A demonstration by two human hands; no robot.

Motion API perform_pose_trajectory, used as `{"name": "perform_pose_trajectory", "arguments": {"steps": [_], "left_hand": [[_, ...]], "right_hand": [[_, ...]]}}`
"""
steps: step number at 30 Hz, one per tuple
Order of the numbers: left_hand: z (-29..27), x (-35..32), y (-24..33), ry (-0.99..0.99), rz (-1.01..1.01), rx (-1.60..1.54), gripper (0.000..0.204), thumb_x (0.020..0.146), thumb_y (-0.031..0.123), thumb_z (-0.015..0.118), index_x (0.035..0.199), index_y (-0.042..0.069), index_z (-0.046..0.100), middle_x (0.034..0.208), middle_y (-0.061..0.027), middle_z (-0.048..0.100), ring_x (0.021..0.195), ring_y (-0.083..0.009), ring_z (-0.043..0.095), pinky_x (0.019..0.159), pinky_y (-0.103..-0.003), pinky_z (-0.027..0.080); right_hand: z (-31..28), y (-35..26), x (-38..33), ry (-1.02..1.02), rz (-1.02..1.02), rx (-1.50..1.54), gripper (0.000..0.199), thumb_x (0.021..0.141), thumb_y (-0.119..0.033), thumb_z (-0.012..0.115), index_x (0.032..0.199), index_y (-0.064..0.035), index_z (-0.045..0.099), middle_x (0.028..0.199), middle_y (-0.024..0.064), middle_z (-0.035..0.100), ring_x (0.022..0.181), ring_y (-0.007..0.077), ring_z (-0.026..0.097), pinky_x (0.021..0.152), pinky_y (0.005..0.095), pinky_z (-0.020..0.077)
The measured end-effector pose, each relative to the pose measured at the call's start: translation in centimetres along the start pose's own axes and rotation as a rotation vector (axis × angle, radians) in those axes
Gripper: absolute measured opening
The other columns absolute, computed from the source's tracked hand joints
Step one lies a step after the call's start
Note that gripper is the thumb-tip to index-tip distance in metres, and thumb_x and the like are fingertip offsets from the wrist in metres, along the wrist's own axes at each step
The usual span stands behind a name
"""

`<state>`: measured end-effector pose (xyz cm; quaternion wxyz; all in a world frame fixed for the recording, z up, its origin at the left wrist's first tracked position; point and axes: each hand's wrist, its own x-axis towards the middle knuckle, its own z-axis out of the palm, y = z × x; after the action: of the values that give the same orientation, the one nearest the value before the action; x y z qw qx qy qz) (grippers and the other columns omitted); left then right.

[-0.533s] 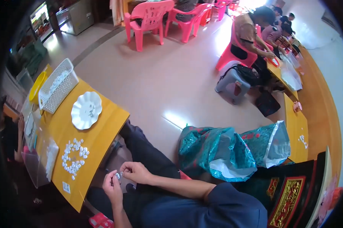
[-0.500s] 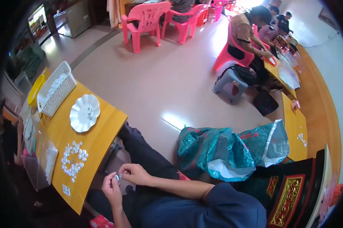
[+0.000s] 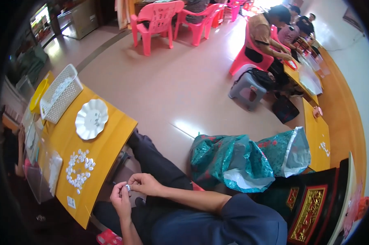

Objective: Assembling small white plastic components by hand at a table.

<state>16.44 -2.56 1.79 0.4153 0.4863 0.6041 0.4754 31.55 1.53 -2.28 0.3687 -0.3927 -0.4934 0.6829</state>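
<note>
The small piece between your fingertips is pale, shiny and roundish — too tiny to tell more. It sits over your lap, just off the edge of the yellow table. Your left hand is curled, thumb and forefinger pinched onto the piece; your right hand meets it from the other side, fingers bent and closed on the same piece, forearm lying across your thighs. On the smooth tabletop lies a scatter of white bits, a scalloped white plate and a white lattice basket. The floor is glossy and pinkish — pink plastic chairs stand beyond, and crumpled teal bags slump beside you.
</note>
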Motion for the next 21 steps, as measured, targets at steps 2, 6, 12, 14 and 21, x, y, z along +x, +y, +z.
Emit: {"name": "perform_pose_trajectory", "arguments": {"steps": [2, 6, 12, 14, 21], "left_hand": [[-0.3, -0.2, 0.3, 0.005, -0.014, -0.001, 0.012, 0.096, 0.006, 0.057, 0.101, 0.0, 0.066, 0.076, 0.0027, 0.058, 0.064, -0.0043, 0.051, 0.059, -0.019, 0.041], [-0.7, -0.4, -0.2, -0.019, 0.014, 0.041, 0.013, 0.096, 0.008, 0.058, 0.099, 0.001, 0.068, 0.075, 0.0019, 0.058, 0.064, -0.005, 0.052, 0.059, -0.02, 0.042], [-1.1, -0.2, -0.3, -0.073, 0.058, 0.098, 0.014, 0.094, 0.007, 0.059, 0.1, -0.001, 0.068, 0.079, -0.0023, 0.062, 0.068, -0.0072, 0.056, 0.061, -0.022, 0.045], [-1.1, -0.2, -0.2, -0.095, 0.075, 0.133, 0.014, 0.094, 0.007, 0.059, 0.101, -0.002, 0.068, 0.08, -0.0026, 0.063, 0.069, -0.0076, 0.057, 0.062, -0.022, 0.046], [0.2, -0.9, 2.6, -0.043, 0.239, 0.366, 0.044, 0.079, 0.006, 0.076, 0.12, -0.002, 0.061, 0.096, -0.0086, 0.063, 0.076, -0.013, 0.061, 0.067, -0.024, 0.051]], "right_hand": [[-0.1, -0.3, -0.1, -0.005, 0.034, -0.045, 0.011, 0.09, -0.01, 0.068, 0.094, 0.0002, 0.066, 0.079, 0.0005, 0.065, 0.071, 0.0053, 0.059, 0.064, 0.0219, 0.0488], [0.3, 0.5, -0.1, -0.058, 0.088, 0.088, 0.012, 0.091, -0.011, 0.068, 0.094, 0.0, 0.066, 0.079, 0.0013, 0.065, 0.071, 0.0069, 0.059, 0.063, 0.0225, 0.0489], [0.1, 1.2, 0.0, -0.138, 0.191, 0.302, 0.013, 0.091, -0.016, 0.066, 0.089, -0.0024, 0.066, 0.072, 0.0012, 0.063, 0.061, 0.0077, 0.057, 0.054, 0.0215, 0.0432], [0.0, 1.3, -0.1, -0.146, 0.239, 0.336, 0.013, 0.092, -0.016, 0.066, 0.091, -0.0037, 0.066, 0.073, 0.0001, 0.063, 0.063, 0.0071, 0.057, 0.056, 0.0208, 0.0436], [-0.3, -0.1, -0.3, -0.096, 0.336, 0.524, 0.012, 0.094, -0.021, 0.066, 0.095, -0.0091, 0.068, 0.079, -0.0028, 0.067, 0.067, 0.004, 0.059, 0.059, 0.0189, 0.0446]]}}
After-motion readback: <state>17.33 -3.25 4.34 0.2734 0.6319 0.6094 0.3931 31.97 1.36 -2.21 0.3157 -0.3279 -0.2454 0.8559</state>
